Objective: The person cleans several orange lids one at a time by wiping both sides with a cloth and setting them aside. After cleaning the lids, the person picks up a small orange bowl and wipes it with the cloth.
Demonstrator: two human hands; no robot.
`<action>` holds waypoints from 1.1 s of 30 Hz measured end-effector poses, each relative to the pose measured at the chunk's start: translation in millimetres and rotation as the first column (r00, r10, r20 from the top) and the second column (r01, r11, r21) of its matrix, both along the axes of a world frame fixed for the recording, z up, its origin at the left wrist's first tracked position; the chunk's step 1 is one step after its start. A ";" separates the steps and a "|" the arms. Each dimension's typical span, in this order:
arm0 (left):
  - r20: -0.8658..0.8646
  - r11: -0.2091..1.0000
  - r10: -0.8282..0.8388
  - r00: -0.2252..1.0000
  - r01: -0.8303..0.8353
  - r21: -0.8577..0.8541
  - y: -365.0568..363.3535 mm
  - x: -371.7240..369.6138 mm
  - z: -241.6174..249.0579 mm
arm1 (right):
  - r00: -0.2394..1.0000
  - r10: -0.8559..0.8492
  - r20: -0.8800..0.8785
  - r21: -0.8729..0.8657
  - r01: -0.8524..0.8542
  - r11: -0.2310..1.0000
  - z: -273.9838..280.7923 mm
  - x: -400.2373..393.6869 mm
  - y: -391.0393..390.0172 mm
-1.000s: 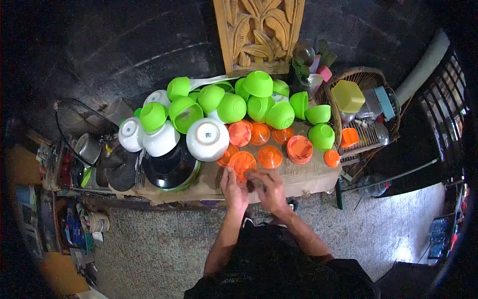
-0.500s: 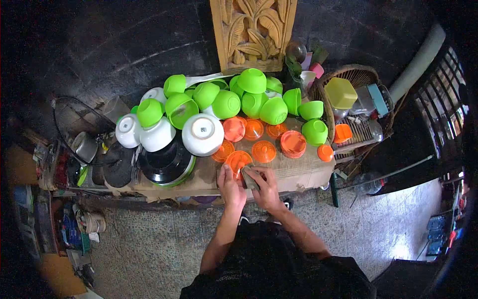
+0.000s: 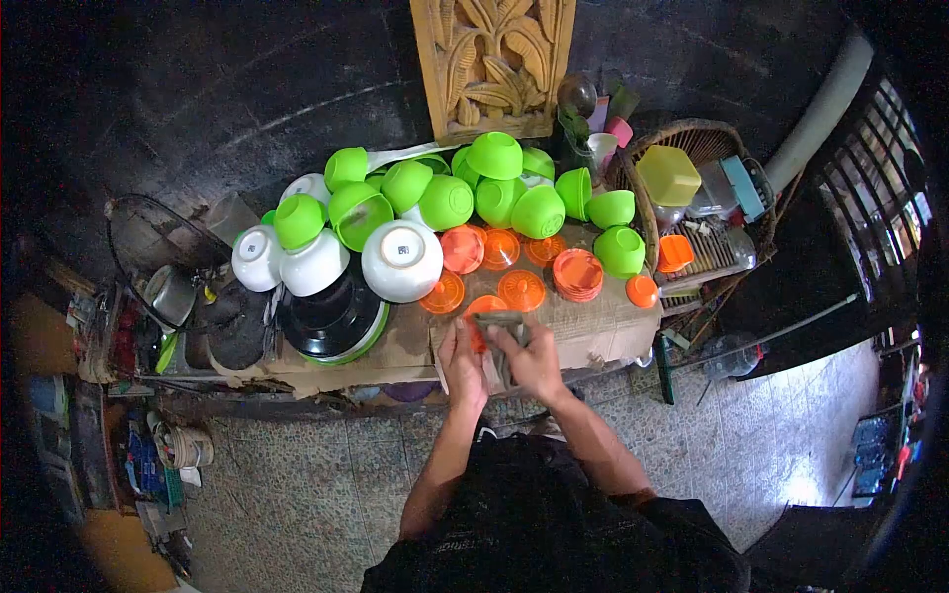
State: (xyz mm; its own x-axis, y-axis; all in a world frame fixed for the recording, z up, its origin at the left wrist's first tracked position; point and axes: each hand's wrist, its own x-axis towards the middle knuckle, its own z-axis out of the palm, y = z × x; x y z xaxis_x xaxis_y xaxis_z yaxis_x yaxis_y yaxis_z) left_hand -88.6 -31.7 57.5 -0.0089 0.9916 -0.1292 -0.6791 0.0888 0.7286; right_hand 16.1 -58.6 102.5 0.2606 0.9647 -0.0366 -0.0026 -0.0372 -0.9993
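My left hand (image 3: 463, 371) grips an orange lid (image 3: 484, 304) by its near left edge, just above the cardboard at the counter's front. My right hand (image 3: 537, 366) is closed on a greyish cloth (image 3: 502, 319), which lies across the lid and hides much of it. Part of the cloth hangs down between both hands. Beyond them lie several loose orange lids, one of them a knobbed lid (image 3: 521, 290), and to the right a stack of orange lids (image 3: 577, 274).
Green bowls (image 3: 361, 215) and white bowls (image 3: 401, 261) are piled along the back. A black pot lid or pan (image 3: 334, 321) sits at left. On the right stands a wicker basket (image 3: 643, 203) with a yellow container (image 3: 668, 176). Cardboard (image 3: 603, 331) covers the counter.
My right hand and the cloth have shifted slightly right and now cover more of the orange lid. My left hand keeps its hold. The whole view has tilted a little.
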 end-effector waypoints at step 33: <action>0.208 0.993 0.047 0.977 -0.023 -0.117 23.4 -15.6 -15.6 | 0.923 0.013 0.383 0.300 -0.138 0.944 -43.9 -8.4 -31.2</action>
State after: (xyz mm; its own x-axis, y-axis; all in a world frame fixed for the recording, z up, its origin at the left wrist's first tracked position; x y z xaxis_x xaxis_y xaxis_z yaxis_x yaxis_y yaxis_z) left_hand -104.1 -8.3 41.9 -0.0042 0.9700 -0.2429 -0.8199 0.1357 0.5561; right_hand 7.7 -89.8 58.7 0.1209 0.9260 0.3575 0.3605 0.2946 -0.8850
